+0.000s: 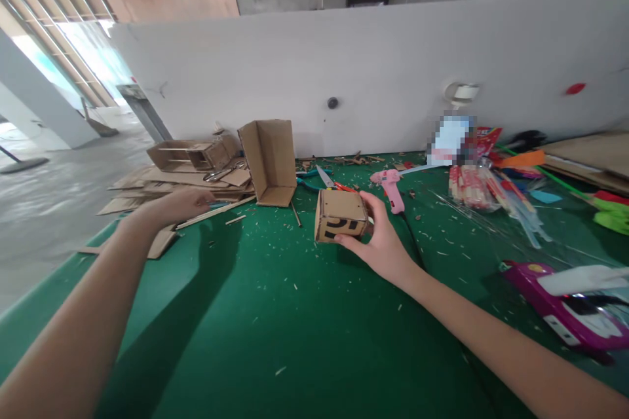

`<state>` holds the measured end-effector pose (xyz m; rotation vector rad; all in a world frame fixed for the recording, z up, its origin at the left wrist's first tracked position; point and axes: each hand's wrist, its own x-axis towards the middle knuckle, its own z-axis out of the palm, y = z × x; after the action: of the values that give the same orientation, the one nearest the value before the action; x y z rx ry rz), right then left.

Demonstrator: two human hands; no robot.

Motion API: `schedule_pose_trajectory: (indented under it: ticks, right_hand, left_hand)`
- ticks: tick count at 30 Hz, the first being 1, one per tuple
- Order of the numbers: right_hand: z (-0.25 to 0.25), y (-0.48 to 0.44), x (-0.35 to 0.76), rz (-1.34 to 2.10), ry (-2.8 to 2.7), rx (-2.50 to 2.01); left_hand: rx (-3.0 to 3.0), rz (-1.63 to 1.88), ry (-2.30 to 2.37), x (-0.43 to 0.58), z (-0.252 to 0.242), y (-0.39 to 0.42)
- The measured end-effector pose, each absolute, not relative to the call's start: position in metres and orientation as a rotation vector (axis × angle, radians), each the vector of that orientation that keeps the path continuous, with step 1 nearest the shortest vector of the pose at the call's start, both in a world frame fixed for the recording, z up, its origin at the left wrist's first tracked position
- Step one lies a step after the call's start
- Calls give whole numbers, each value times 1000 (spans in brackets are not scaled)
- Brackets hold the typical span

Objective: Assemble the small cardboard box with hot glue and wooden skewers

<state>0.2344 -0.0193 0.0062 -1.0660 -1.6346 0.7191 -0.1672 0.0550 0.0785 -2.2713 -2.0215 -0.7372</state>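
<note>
My right hand (381, 242) grips a small cardboard box (340, 215) with black print, which rests on the green table (295, 340) near its middle. My left hand (179, 204) reaches out to the left, fingers stretched flat over a pile of flat cardboard sheets (147, 180) and a thin wooden strip (216, 212). It holds nothing that I can see.
An open cardboard piece (270, 160) stands upright behind the box. Scissors (223, 173) lie on the cardboard pile. A pink glue gun (392, 186), a knife (325, 177), packets of sticks (472, 186) and a purple tool (565, 304) lie to the right. A white partition (344, 65) backs the table.
</note>
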Motion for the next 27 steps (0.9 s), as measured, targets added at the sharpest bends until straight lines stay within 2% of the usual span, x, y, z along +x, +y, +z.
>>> schedule_pose_trajectory:
  ticks: [4,11,21,27]
  right_hand:
    - [13,-8,222,1038,-1479,-1189]
    - [14,14,185,1502,-1227,-1122]
    - [5,35,188,1277,-1246,-1192]
    - [8,37,192,1104,-1341,-1278]
  left_hand:
    - [-2494,-329,-1963,-153,55,65]
    - [-2370,-125,-1923,-150,47,61]
    - [-2386,-67,-1826,-152,41,64]
    - [-2409,-92,-1857,-159,61,61]
